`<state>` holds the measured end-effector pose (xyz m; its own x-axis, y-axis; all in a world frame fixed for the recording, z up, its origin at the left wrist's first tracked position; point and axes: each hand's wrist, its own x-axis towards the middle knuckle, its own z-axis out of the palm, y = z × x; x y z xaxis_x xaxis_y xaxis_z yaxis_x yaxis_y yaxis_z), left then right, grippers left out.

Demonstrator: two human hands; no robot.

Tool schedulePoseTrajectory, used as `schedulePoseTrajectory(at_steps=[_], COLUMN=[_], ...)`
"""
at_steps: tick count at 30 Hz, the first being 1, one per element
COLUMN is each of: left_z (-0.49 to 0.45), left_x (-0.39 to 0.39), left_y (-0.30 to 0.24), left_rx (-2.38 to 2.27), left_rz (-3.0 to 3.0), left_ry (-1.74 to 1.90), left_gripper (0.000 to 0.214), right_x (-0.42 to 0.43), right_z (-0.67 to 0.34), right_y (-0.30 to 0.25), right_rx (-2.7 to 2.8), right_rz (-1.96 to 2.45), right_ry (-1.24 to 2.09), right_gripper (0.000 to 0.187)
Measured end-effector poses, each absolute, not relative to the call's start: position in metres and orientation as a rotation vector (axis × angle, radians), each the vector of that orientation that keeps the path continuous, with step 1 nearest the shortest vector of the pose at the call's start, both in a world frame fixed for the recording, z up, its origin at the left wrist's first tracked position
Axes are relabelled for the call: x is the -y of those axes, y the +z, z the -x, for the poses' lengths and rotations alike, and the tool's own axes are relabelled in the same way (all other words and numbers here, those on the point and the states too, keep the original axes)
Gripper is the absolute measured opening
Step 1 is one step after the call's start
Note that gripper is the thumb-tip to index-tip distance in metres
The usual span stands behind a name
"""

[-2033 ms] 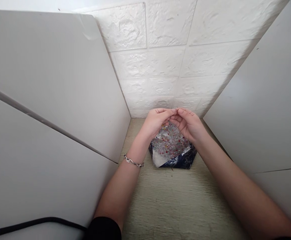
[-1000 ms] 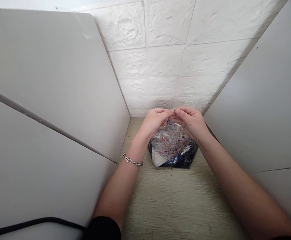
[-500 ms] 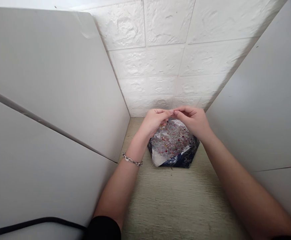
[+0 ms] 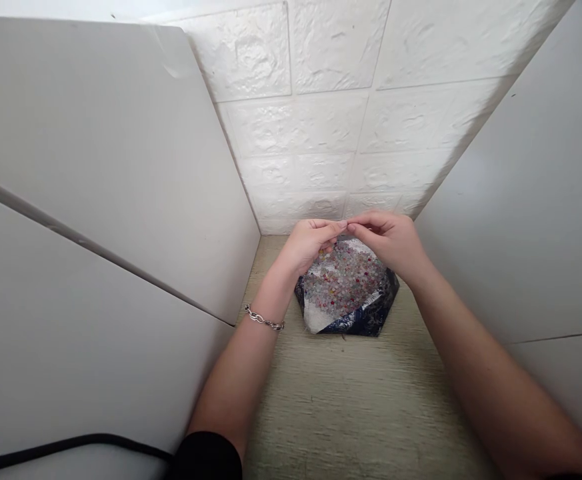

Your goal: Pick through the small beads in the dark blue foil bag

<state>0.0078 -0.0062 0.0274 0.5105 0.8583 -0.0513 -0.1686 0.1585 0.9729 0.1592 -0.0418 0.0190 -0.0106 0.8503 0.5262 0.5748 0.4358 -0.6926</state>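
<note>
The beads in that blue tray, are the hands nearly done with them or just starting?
Hard to tell what is done: no finished string or piece shows. The beads fill the blue tray in a heap. In hand: the left hand and right hand meet fingertip to fingertip above the tray, pinching something too small to see. Most of the pile looks left to go.

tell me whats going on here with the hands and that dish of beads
A person works with both bare hands over a dark blue patterned tray full of small mixed beads, set on a pale wood-grain tabletop between white panels. The left hand, with a chain bracelet on its wrist, and the right hand meet fingertip to fingertip just above the far side of the tray, each in a pinching grip. What they pinch is too small to make out.
</note>
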Motion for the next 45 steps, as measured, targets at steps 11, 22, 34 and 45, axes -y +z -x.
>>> schedulePoseTrajectory(at_steps=[11,22,34,45], left_z=[-0.0096,-0.0109,-0.0111,-0.0074], left_x=[0.0057,0.0064,0.0072,0.0016], left_y=[0.0238,0.0236,0.0240,0.0241], left_rx=[-0.692,-0.636,-0.659,-0.762], left_rz=[-1.149,-1.064,-1.042,-0.995], left_ry=[0.838,0.823,0.815,0.903], left_gripper=[0.016,0.017,0.018,0.018], right_x=[0.0447,0.0437,0.0441,0.0437], right_z=[-0.1593,-0.1595,-0.1560,-0.1593], right_y=[0.0246,0.0247,0.0197,0.0208], right_rx=[1.735,1.675,1.666,1.663], right_rz=[1.289,1.298,1.247,1.253], right_ry=[0.252,0.344,0.332,0.218], right_gripper=[0.016,0.016,0.015,0.016])
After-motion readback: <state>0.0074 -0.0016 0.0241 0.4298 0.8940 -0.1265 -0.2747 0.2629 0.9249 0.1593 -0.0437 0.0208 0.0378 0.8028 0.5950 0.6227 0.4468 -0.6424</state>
